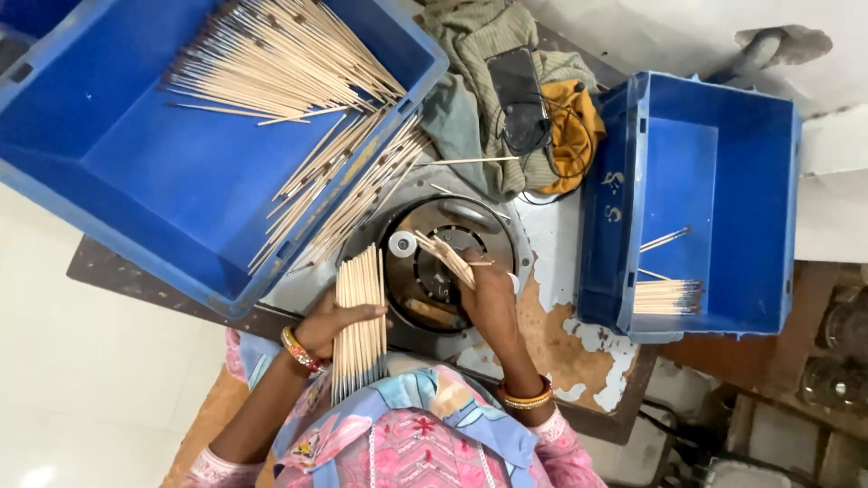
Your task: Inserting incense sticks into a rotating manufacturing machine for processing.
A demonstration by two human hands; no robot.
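My left hand (pixel 333 323) grips a flat bundle of thin pale wooden sticks (pixel 360 316), held upright beside a round metal machine (pixel 443 262). Over the dark centre of the machine, my right hand (pixel 488 294) holds a few sticks (pixel 448 256) that point up and to the left. At the upper left, a big blue crate (pixel 136 172) contains a heap of the same sticks (pixel 289 54), and more sticks (pixel 353 181) spill over its near edge toward the machine. A smaller blue crate (pixel 750 136) on the right contains a small bunch of dark-tipped sticks (pixel 667 296).
The machine rests on a worn table (pixel 579 339) with peeling white paint. Behind it lie crumpled cloths (pixel 479 45), a yellow rag (pixel 579 117) and a black device with cables (pixel 520 95). Pale floor (pixel 54 361) lies to the left, with glass jars (pixel 841 352) at the lower right.
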